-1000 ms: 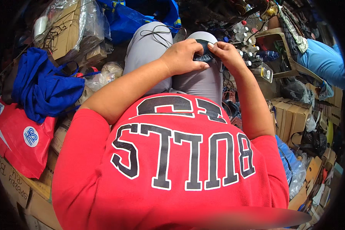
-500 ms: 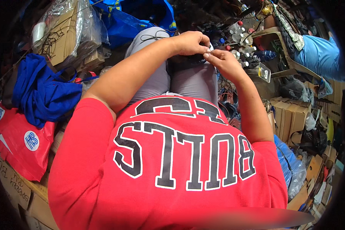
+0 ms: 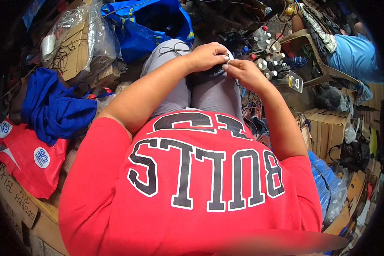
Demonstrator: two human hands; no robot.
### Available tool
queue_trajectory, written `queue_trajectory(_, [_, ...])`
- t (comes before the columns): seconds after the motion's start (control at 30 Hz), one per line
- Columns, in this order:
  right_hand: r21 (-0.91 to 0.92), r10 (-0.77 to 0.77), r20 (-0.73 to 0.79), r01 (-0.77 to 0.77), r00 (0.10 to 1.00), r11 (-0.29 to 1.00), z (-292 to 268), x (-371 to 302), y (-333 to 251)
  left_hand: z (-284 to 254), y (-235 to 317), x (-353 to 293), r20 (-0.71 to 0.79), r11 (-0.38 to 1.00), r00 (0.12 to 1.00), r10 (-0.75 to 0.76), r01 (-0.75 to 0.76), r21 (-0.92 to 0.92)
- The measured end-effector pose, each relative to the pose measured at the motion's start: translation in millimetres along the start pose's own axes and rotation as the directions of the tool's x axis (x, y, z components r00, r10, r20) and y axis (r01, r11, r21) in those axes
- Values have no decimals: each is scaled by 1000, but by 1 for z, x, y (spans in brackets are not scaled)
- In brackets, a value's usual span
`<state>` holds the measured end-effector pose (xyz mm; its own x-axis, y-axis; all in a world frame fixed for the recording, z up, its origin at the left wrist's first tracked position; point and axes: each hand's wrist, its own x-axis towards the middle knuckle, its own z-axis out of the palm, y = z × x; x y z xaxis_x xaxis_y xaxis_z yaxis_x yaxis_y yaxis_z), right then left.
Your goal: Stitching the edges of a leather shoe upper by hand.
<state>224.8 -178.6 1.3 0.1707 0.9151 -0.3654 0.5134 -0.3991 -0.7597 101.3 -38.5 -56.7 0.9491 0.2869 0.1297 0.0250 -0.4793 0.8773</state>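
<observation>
My left hand (image 3: 208,56) and my right hand (image 3: 246,73) meet above my lap, fingertips almost touching. Each has thumb and fingers closed in a pinch; what sits between them is too small to make out. Just under them a black, rounded, shiny thing (image 3: 207,77) rests on my thighs, mostly covered by the hands and left forearm, so its kind is unclear. A thin dark cord (image 3: 173,50) lies looped over my left knee, on the grey trousers (image 3: 215,94).
A blue bag (image 3: 136,32) gapes open beyond my left knee. Blue cloth (image 3: 55,102) and a red plastic bag (image 3: 27,158) lie at left. Several small bottles (image 3: 263,42) stand right of my hands, near a chair frame (image 3: 315,55). Someone in blue shorts (image 3: 356,57) sits far right.
Both hands sit slightly lower in the picture, still pinched together. My right fingers have bent inward, and more of the black thing shows beneath. The whole view has shifted a little.
</observation>
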Motion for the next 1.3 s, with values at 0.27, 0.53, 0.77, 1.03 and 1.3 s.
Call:
queue_trajectory(0.27, [-254,-89,-43,75,995,964,6,-23,-13,3,10,-7,-18,984,994,108,-104,145])
queue_trajectory(0.53, [331,40,-147,11,988,943,-14,-93,-10,-5,2,-7,-202,991,971,129,-117,71])
queue_trajectory(0.77, [410,-14,-270,128,963,903,5,-30,20,-21,11,-42,-138,995,990,20,-6,102])
queue_trajectory(1.03, [84,4,-667,70,745,994,23,11,50,-59,18,-52,-19,977,987,-162,163,138])
queue_trajectory(1.3, [438,-169,-449,381,877,814,2,10,34,-66,14,-49,-412,977,901,-137,54,-207])
